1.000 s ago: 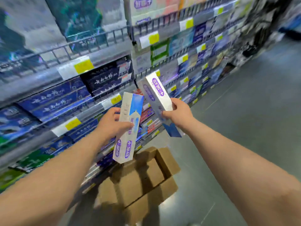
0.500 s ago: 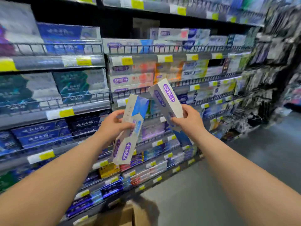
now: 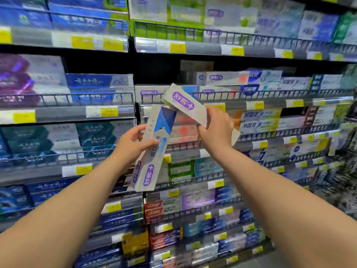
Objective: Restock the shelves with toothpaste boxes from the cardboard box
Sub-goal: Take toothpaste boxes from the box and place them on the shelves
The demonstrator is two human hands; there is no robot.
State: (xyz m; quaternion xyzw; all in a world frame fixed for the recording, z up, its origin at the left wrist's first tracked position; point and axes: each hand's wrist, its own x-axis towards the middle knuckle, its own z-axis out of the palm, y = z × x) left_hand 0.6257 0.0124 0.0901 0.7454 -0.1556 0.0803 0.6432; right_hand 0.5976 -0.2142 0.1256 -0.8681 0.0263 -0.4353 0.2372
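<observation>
before the shelves (image 3: 58, 115), left fingers (image 3: 139, 130) clamp a blue-tipped toothpaste box (image 3: 154, 151), right fingers (image 3: 214, 113) a second box (image 3: 183, 102).

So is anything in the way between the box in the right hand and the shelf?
Only the wire rail along the front of the shelf. The box in the right hand is tilted in front of it, with matching boxes behind the rail. The gap above them looks open, so it could probably go over the rail.
</observation>
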